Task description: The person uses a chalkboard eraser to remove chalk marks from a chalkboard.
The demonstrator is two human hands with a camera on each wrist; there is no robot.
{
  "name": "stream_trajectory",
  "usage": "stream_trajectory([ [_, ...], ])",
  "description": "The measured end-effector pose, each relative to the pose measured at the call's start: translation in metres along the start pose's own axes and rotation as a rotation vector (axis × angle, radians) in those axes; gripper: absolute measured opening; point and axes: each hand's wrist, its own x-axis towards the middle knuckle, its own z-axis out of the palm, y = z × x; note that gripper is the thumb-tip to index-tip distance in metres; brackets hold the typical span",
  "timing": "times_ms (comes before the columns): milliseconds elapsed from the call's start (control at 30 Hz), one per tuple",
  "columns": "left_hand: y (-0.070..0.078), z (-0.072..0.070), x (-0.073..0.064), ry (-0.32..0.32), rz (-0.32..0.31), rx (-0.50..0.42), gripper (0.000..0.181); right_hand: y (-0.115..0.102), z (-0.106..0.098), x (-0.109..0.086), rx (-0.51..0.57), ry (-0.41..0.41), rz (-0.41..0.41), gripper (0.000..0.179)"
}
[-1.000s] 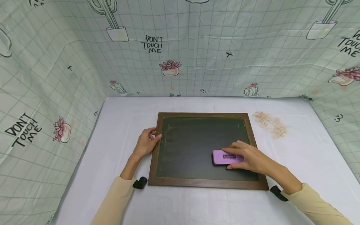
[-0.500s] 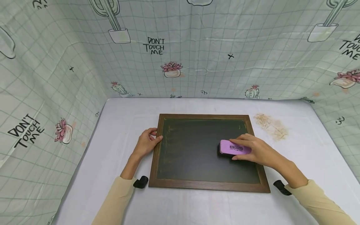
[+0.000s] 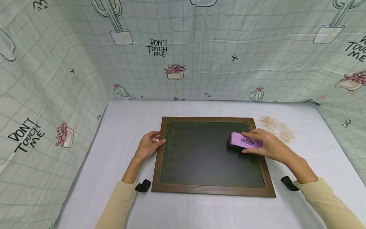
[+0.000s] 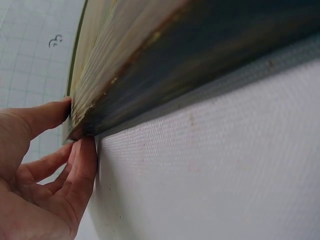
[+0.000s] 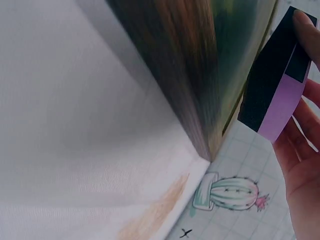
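Note:
A framed chalkboard (image 3: 200, 159) with a brown wooden frame lies on the white table, faint yellowish smudges near its left side. My left hand (image 3: 148, 146) holds the left edge of the frame. In the left wrist view the thumb (image 4: 50, 115) rests on top of the frame, and the other fingers (image 4: 82, 170) are against its outer side. My right hand (image 3: 268, 144) grips a purple eraser (image 3: 244, 140) with black felt, thumb on the near side and fingers on the far side. The eraser is over the upper right of the dark surface, its felt side seen in the right wrist view.
A brown stain (image 3: 275, 127) marks the white tablecloth (image 3: 134, 117) right of the board. Grid-patterned curtains (image 3: 206, 73) with cactus drawings stand behind and along both sides. Black camera mounts (image 3: 143, 185) stick out from both sleeves.
My right hand has moved the eraser away from me and a little to the right, from the lower right of the board to its upper right. The left hand keeps its place on the frame.

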Motion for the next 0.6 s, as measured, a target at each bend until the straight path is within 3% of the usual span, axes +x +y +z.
stream_trajectory([
  [367,0.002,0.0,-0.002,0.011,-0.009,-0.003,0.053,0.014,-0.008,0.0,-0.044,0.032,0.069,0.065],
  [600,0.003,0.0,-0.003,0.014,-0.013,-0.002,0.053,0.026,-0.014,0.0,-0.052,0.092,0.084,0.065],
])
